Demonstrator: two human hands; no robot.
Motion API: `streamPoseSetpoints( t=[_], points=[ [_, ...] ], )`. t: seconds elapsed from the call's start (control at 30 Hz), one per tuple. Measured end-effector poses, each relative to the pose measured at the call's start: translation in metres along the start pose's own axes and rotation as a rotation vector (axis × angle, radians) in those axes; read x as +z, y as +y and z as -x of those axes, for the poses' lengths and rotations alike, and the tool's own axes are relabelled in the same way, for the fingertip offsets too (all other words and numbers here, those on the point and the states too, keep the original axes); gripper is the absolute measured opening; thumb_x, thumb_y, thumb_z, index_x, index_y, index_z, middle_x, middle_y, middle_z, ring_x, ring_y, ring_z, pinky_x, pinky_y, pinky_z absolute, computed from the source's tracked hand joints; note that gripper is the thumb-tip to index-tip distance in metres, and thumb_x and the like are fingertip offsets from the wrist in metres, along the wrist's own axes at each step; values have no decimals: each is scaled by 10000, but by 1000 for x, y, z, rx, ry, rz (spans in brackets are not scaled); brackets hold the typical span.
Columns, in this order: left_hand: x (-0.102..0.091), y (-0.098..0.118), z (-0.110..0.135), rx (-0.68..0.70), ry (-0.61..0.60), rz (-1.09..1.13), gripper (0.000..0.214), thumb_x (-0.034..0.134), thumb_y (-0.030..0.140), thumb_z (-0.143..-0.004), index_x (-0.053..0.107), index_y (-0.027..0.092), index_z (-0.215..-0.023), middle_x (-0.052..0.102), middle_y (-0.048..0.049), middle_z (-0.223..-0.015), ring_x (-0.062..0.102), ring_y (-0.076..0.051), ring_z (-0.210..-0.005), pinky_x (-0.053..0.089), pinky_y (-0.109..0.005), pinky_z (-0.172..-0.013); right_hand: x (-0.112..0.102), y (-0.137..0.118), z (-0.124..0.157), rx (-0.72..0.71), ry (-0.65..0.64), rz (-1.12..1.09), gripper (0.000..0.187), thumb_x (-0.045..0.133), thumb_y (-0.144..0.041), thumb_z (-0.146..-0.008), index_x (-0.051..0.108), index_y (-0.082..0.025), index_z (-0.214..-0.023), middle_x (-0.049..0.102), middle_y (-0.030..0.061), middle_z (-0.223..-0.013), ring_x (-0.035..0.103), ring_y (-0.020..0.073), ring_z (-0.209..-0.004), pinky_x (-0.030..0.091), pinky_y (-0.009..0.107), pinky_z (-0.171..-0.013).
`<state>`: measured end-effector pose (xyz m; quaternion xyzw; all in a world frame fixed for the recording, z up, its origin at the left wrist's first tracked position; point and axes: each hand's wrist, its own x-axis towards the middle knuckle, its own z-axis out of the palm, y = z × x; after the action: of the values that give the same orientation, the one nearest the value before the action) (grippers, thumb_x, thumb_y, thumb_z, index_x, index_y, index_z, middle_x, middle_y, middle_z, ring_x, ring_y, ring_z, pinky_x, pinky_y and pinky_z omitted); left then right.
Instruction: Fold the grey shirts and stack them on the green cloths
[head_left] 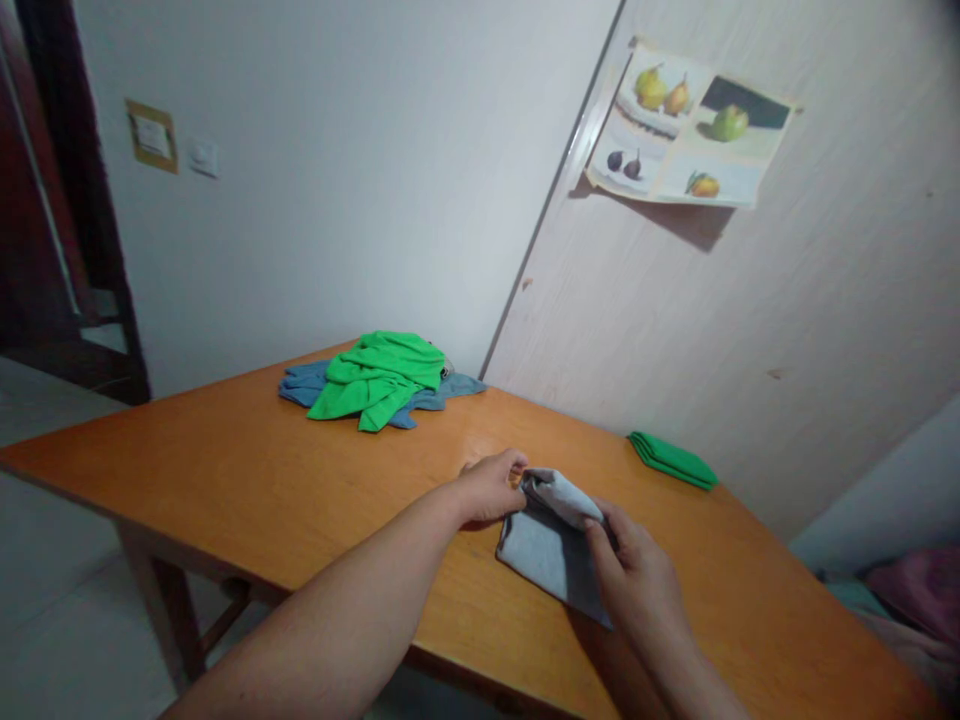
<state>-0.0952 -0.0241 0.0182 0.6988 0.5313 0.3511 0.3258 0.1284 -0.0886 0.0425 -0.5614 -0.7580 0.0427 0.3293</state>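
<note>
A grey folded cloth (555,550) lies near the front of the wooden table, its far part rolled over into a raised fold. My right hand (637,560) grips the right end of that fold, thumb on the near side and fingers behind it. At the left end, my left hand (491,488) has its thumb and index finger curved around the cloth's edge, a small gap showing between them. Its other fingers are mostly hidden.
A crumpled green cloth (386,370) lies over blue clothing (304,383) at the table's back left. Against the wall at right sits a neatly folded green cloth (673,460). The wooden table (247,480) meets the wall behind, where a fruit picture (690,130) hangs.
</note>
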Motion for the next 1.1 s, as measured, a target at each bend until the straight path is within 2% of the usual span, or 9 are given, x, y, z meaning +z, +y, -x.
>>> streamPoseSetpoints(
  t=[0.07, 0.17, 0.27, 0.43, 0.57, 0.87, 1.1],
  points=[
    [1, 0, 0, 24, 19, -58, 422, 686, 265, -727, 622, 289, -1143, 707, 38, -1000, 636, -182, -946, 446, -249, -809, -3, 0, -4, -28, 11, 43, 338, 418, -405, -960, 656, -263, -1154, 730, 59, -993, 652, 248, -907, 451, 337, -763],
    [4, -1, -1, 33, 57, -151, 243, 645, 275, -753, 666, 273, -996, 698, 46, -842, 643, -183, -846, 432, -259, -765, -6, 0, -7, -76, 20, 102, 322, 423, -392, -965, 657, -265, -1145, 730, 55, -972, 651, 246, -894, 443, 340, -751],
    [6, -3, -3, 26, 90, -219, 144, 623, 282, -764, 669, 257, -898, 690, 40, -788, 638, -184, -796, 416, -268, -749, -9, -4, -3, -151, 26, 157, 301, 445, -346, -964, 655, -256, -1160, 732, 59, -1004, 651, 245, -913, 436, 349, -776],
    [7, -6, -5, 29, 103, -254, 139, 592, 264, -787, 670, 273, -901, 713, 40, -824, 642, -182, -808, 407, -271, -756, -5, -13, 23, -307, 50, 280, 295, 476, -257, -958, 640, -247, -1203, 720, 69, -1128, 634, 255, -1021, 414, 392, -878],
    [6, -6, -5, 25, 87, -232, 146, 630, 301, -787, 679, 278, -922, 725, 48, -833, 644, -173, -807, 418, -256, -746, 5, -13, 46, -405, 47, 373, 361, 484, -199, -948, 609, -260, -1281, 685, 59, -1258, 593, 266, -1145, 391, 425, -942],
    [8, -19, -12, 28, 48, -109, 186, 670, 236, -758, 710, 233, -940, 731, 35, -826, 641, -140, -752, 462, -204, -697, 17, -20, 62, -383, 59, 416, 342, 509, -250, -956, 638, -227, -1273, 663, 64, -1319, 580, 287, -1193, 367, 462, -1015],
    [12, -24, -15, 58, 111, -57, 183, 658, 189, -754, 721, 224, -922, 720, 27, -792, 633, -142, -724, 483, -214, -698, 17, -22, 65, -412, -18, 524, 419, 503, -321, -955, 599, -197, -1343, 613, 100, -1382, 557, 325, -1251, 329, 517, -1054]
  ],
)
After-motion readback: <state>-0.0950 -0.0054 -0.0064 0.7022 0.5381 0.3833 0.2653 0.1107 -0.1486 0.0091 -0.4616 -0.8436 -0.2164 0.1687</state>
